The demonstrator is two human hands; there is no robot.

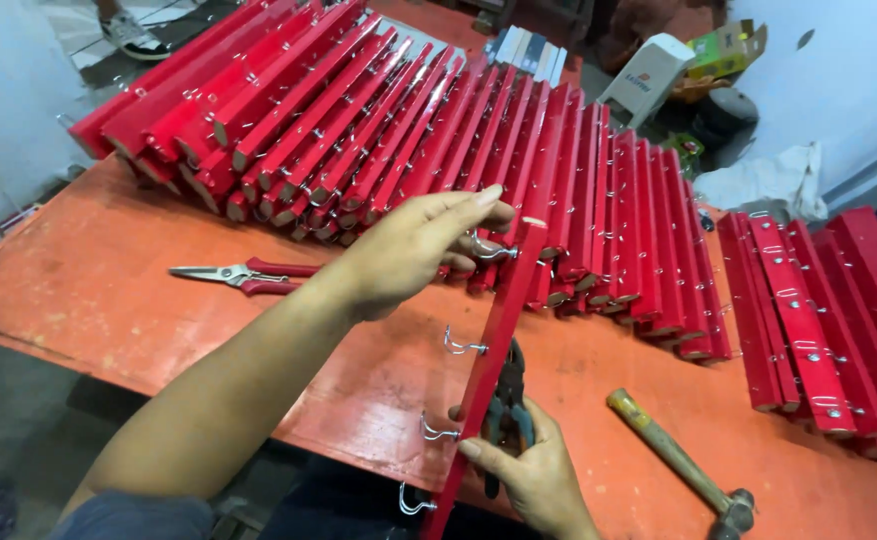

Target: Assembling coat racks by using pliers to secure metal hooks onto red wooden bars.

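A long red wooden strip [494, 350] with metal hooks along its left side stands on edge, running from the bottom centre up to mid-frame. My left hand [413, 245] reaches in from the lower left and pinches the topmost hook [488, 250] near the strip's upper end. My right hand [528, 470] grips the strip's lower part from the right and also holds dark pliers [508, 400] with teal handles against it. Three more hooks [458, 346] stick out below.
Many red hooked strips [438, 130] lie fanned across the back of the orange table [78, 290]; another stack [828, 310] sits at the right. Red-handled scissors [243, 275] lie at the left, a wooden-handled hammer [673, 460] at the lower right. Cardboard boxes [648, 75] stand behind.
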